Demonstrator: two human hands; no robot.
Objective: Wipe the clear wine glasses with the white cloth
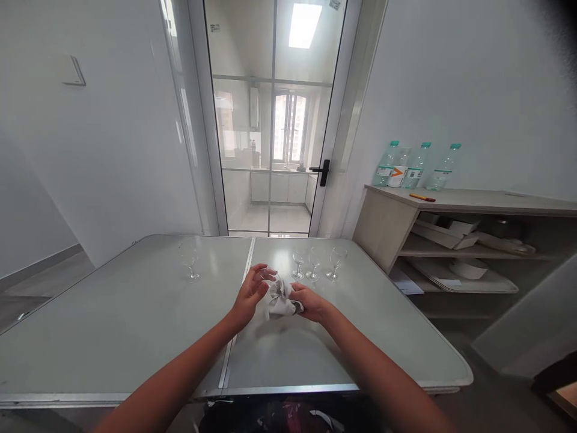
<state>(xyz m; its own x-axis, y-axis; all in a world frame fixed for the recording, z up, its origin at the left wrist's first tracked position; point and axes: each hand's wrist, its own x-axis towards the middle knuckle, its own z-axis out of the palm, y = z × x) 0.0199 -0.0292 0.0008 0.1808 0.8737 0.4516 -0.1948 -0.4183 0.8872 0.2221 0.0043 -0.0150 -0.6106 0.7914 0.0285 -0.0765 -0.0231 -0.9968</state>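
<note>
Above the middle of the table, my left hand [252, 293] curls its fingers round the bowl of a clear stemmed glass [271, 275]. My right hand [311, 302] grips a crumpled white cloth with dark patches [280, 305], which is bunched against the glass and hides its lower part. Just beyond my hands, three more stemmed glasses stand upright in a row: one on the left [298, 263], one in the middle [314, 263] and one on the right [337, 263]. Farther to the left, a single stemmed glass [192, 263] stands by itself.
The pale table [135, 325] has a metal seam running down its middle. At the right stands a wooden shelf unit [392, 222], topped by several plastic bottles [415, 168] and a yellow-and-red pen-like item [422, 197]. A glass door [270, 120] closes off the far side.
</note>
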